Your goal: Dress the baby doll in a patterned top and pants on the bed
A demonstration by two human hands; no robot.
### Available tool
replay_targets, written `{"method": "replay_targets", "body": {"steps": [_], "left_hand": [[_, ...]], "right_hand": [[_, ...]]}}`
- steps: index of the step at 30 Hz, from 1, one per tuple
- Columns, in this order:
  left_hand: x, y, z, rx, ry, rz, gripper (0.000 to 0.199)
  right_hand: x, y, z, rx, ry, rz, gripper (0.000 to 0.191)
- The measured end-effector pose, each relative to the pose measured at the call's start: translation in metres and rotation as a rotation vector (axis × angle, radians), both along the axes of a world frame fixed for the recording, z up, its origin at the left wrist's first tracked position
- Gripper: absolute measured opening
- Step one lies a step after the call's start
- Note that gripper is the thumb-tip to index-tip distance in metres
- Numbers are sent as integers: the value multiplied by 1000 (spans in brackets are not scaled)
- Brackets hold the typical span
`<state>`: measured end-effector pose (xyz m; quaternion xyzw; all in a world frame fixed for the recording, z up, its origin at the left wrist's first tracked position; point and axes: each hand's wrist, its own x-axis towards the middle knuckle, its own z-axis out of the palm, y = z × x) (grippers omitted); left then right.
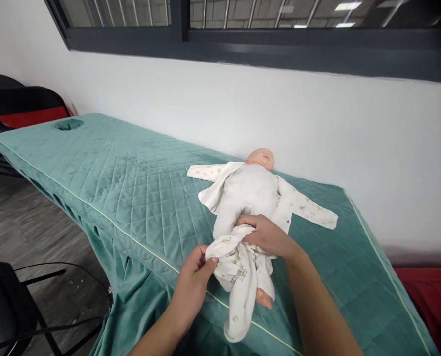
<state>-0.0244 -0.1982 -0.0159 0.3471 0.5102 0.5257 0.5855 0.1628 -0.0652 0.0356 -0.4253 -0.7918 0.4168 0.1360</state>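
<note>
A baby doll [252, 190] lies on its back on a green quilted bed, its head toward the wall. Its white printed top [313, 210] is spread open at the front, with both sleeves stretched out sideways. White printed baby pants [239, 272] are bunched around the doll's lower legs, and one foot shows below them. My left hand [196, 269] pinches the edge of the pants on the left. Closed on the upper part of the same cloth, my right hand [263, 232] sits between the doll's legs, some of its fingers hidden by fabric.
The green bed [131, 183] runs along a white wall under a dark-framed window [242, 44]. A face hole [69, 124] is at its far left. Black and red chairs [27, 106] stand beyond that end. A black chair [5, 306] and cables are at lower left.
</note>
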Motion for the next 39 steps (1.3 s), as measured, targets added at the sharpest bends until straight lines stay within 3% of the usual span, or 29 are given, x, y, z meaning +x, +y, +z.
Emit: {"method": "replay_targets", "body": {"steps": [10, 16, 19, 22, 26, 36, 39], "left_hand": [[-2, 11, -15, 91, 4, 58, 29], [-3, 16, -13, 68, -42, 59, 29], [-9, 14, -8, 57, -64, -20, 28], [-18, 8, 3, 66, -130, -187, 27], [-23, 1, 15, 66, -159, -373, 53], [-14, 14, -2, 43, 9, -222, 33], [-18, 25, -8, 68, 142, -184, 22]], "right_hand": [[-1, -1, 1, 10, -12, 44, 20], [-1, -3, 4, 40, -24, 81, 22], [0, -4, 6, 41, -35, 84, 20], [1, -4, 7, 37, -40, 92, 19], [2, -4, 6, 66, -59, 112, 19], [0, -6, 9, 33, -59, 104, 21], [0, -6, 10, 35, -54, 98, 21]]}}
